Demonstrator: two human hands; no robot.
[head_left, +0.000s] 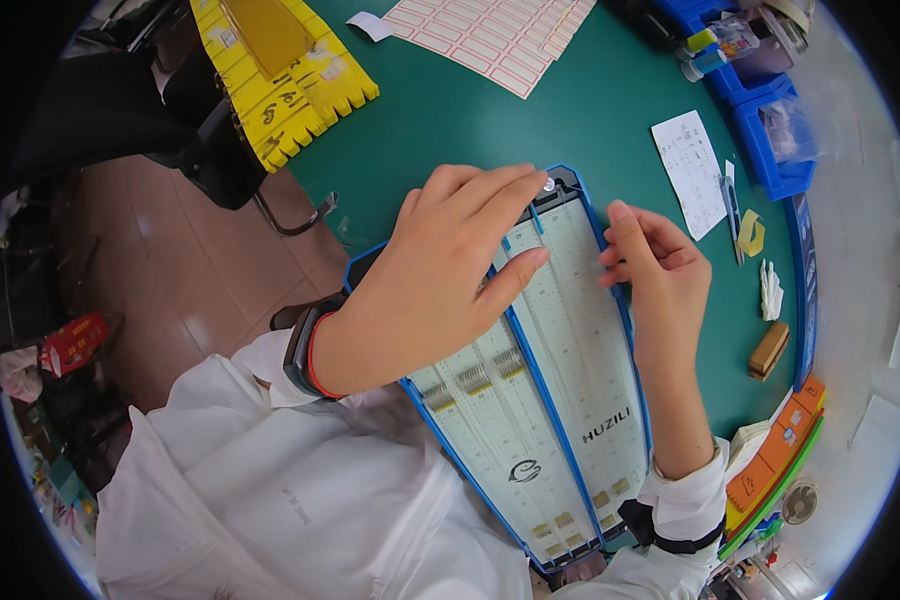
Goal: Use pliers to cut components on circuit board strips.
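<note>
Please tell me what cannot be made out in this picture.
All in the head view:
- Part of the blue-edged case: covered by the left hand.
- What, if anything, is inside the right hand: hidden by its curled fingers.
- Far end of the label sheet: cut off by the top edge.
- Writing on the white paper: too small.

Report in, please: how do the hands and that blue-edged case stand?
Left hand: open, over the blue-edged case. Right hand: half-curled by the case's right edge, grip unclear. Case: pale panels showing, partly hidden by left hand.
</note>
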